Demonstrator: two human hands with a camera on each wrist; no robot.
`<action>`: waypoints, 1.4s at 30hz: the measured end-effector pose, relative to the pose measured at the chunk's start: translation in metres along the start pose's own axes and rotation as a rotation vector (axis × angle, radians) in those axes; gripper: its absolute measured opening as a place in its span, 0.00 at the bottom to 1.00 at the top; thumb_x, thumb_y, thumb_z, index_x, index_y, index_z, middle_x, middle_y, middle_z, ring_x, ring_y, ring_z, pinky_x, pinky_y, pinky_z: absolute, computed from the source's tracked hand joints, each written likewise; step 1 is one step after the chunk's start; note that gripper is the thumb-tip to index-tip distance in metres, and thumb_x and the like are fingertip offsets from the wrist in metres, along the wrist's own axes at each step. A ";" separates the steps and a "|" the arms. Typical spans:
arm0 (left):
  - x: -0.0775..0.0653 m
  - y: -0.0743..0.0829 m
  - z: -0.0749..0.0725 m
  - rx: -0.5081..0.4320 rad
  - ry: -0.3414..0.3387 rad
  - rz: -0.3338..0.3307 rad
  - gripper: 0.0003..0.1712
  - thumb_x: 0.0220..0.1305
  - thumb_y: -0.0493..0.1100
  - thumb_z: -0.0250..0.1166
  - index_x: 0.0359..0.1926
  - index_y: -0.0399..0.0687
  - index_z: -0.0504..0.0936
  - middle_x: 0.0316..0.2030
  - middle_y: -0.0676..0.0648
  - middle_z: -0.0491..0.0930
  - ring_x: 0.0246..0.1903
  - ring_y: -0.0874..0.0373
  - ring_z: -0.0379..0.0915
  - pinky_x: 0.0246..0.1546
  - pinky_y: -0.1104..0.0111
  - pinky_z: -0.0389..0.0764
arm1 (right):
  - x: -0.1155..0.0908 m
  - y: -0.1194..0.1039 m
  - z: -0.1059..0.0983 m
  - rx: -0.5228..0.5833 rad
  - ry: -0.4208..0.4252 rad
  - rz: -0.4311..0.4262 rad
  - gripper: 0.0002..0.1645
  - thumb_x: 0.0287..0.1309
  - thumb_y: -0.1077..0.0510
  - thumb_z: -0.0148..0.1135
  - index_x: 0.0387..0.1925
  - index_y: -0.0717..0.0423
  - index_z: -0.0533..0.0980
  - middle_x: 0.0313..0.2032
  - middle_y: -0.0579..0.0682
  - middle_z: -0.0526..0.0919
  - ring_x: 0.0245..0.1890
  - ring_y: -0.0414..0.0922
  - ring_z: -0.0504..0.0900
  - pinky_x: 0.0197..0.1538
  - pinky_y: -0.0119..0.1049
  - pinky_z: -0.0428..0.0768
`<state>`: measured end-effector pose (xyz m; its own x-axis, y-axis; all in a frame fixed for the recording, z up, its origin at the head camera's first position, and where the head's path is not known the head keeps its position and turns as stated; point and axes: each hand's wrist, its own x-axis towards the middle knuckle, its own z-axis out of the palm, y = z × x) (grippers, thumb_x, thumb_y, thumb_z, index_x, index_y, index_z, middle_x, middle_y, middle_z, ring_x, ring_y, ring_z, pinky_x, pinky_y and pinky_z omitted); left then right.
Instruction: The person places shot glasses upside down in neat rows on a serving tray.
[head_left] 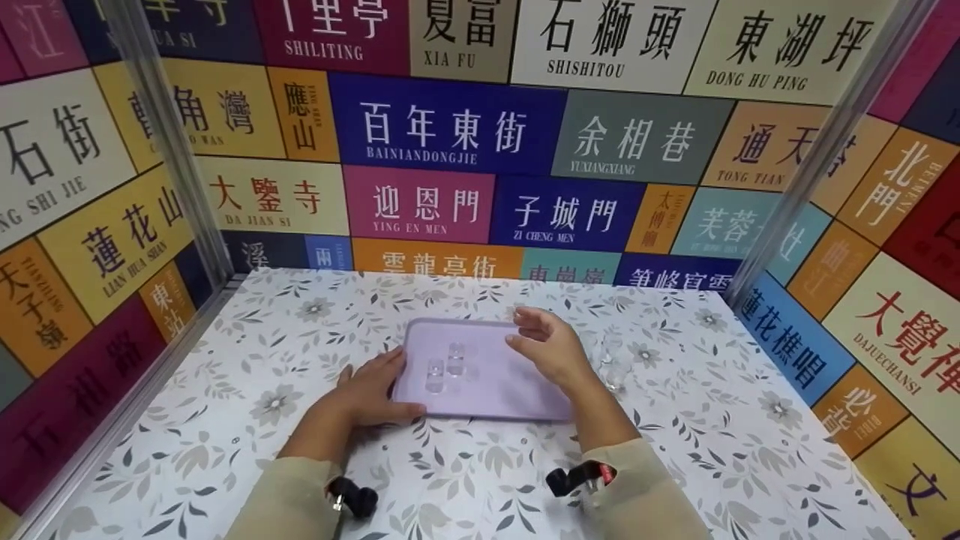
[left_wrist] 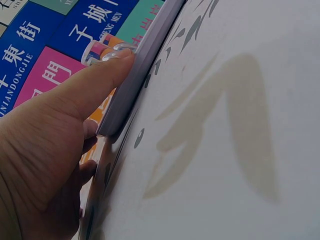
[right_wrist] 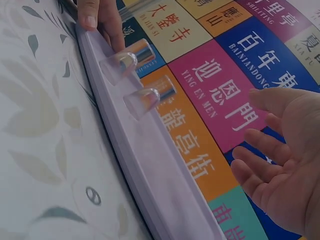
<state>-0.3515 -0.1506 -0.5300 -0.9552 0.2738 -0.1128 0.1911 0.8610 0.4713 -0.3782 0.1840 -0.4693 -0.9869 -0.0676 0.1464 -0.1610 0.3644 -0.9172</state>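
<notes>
My left hand (head_left: 371, 390) holds the near left corner of a pale purple tray (head_left: 517, 405), its thumb along the front rim and its fingers at the left side. Two small clear glasses (head_left: 455, 360) stand close together on the tray's left half. In the right wrist view, see-through glasses (right_wrist: 145, 100) rise from the tray's surface. My right hand (head_left: 555, 349) hovers over the tray's right end, fingers loosely bent and apart, with nothing in them. From the left wrist, the thumb (left_wrist: 107, 75) overlaps a glass behind the rim.
More clear glassware (head_left: 613, 360) stands on the table right of the tray, partly behind my right hand. A floral cloth (head_left: 465, 480) covers the table. Upright panels with coloured place-name signs (head_left: 450, 124) enclose its back and sides.
</notes>
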 end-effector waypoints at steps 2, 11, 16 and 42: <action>0.000 -0.001 0.000 0.002 0.000 0.002 0.70 0.40 0.84 0.64 0.79 0.60 0.47 0.79 0.60 0.44 0.79 0.53 0.38 0.74 0.37 0.33 | -0.003 0.003 -0.011 -0.025 0.009 0.012 0.34 0.51 0.47 0.75 0.61 0.39 0.75 0.57 0.42 0.82 0.61 0.45 0.79 0.61 0.43 0.80; 0.000 0.000 0.001 -0.002 0.008 0.011 0.70 0.40 0.83 0.64 0.79 0.60 0.48 0.79 0.59 0.44 0.79 0.51 0.39 0.74 0.37 0.31 | -0.012 0.021 -0.066 -0.054 0.097 0.021 0.36 0.52 0.48 0.75 0.63 0.42 0.73 0.59 0.46 0.80 0.62 0.46 0.78 0.61 0.42 0.80; -0.002 0.001 0.001 -0.005 0.000 0.003 0.70 0.40 0.84 0.64 0.79 0.60 0.47 0.79 0.59 0.44 0.79 0.50 0.38 0.74 0.37 0.31 | -0.014 0.028 -0.090 -0.057 0.136 0.042 0.34 0.54 0.53 0.73 0.63 0.43 0.73 0.60 0.49 0.80 0.63 0.47 0.78 0.62 0.42 0.80; -0.002 0.002 -0.004 0.001 0.000 0.007 0.69 0.42 0.83 0.64 0.79 0.60 0.47 0.79 0.58 0.43 0.79 0.49 0.39 0.74 0.36 0.32 | -0.023 0.070 -0.146 -0.208 0.049 0.212 0.37 0.49 0.47 0.76 0.62 0.46 0.74 0.61 0.55 0.78 0.61 0.51 0.75 0.55 0.37 0.78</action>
<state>-0.3501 -0.1516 -0.5255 -0.9537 0.2801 -0.1098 0.1981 0.8594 0.4714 -0.3683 0.3466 -0.4827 -0.9971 0.0736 -0.0181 0.0556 0.5488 -0.8341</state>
